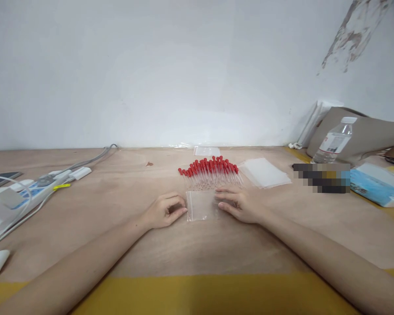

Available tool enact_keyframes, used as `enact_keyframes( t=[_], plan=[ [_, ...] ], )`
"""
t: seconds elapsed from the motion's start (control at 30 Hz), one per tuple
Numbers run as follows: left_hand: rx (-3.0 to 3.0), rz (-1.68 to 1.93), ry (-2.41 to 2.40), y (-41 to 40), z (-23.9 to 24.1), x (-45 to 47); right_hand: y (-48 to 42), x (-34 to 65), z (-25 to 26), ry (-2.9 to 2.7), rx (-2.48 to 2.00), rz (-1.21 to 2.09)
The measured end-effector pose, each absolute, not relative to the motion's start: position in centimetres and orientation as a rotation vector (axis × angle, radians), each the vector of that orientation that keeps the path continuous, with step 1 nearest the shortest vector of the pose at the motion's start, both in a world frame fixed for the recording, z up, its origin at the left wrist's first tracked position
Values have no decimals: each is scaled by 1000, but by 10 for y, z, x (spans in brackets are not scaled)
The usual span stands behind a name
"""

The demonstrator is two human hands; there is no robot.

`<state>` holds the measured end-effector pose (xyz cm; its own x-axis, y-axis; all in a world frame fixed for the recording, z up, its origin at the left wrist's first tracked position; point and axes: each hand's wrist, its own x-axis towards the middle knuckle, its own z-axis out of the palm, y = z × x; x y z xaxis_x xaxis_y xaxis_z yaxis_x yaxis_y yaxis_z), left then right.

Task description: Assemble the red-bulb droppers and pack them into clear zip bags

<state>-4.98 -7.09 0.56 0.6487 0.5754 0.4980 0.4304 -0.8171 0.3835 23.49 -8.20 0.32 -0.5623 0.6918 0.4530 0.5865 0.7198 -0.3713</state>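
Red-topped droppers are lying outside the flat clear bag, none showing inside; right hand is resting over it, fingers released, left hand curling alongside (grasp: can't tell).

Clear bag, flat, beside red-topped droppers

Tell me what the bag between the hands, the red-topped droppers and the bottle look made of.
Bag: thin, glossy plastic film, by its glints and the table showing through. Droppers: red bulbs probably rubber, being rounded and fairly matte; clear stems could be plastic or glass. Bottle: likely clear, shiny plastic, given its see-through wall.
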Motion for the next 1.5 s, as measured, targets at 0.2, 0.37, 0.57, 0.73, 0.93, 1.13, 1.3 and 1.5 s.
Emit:
enact_keyframes(
  t=[0.2,0.37,0.57,0.73,0.93,1.13,1.3,1.5],
  plan=[
    [2653,790,716,-70,3,-50,-80,225,-4,-2563,-928,365],
    [2691,486,633,-71,14,-44,-80,226,-4,-2556,-914,362],
    [2789,102,618,-73,33,-38,-83,231,-2,-2493,-968,397],
    [2830,122,546,-76,35,-39,-84,241,-2,-2381,-1088,411],
    [2770,136,525,-74,33,-39,-85,240,8,-2464,-973,359],
    [2630,448,554,-65,17,-46,-85,224,3,-2596,-946,356],
    [2124,1043,1532,-10,2,-53,-84,224,-4,-2548,-938,378],
    [1770,1062,1906,65,1,-47,-85,225,-1,-2562,-970,370]
  ],
)
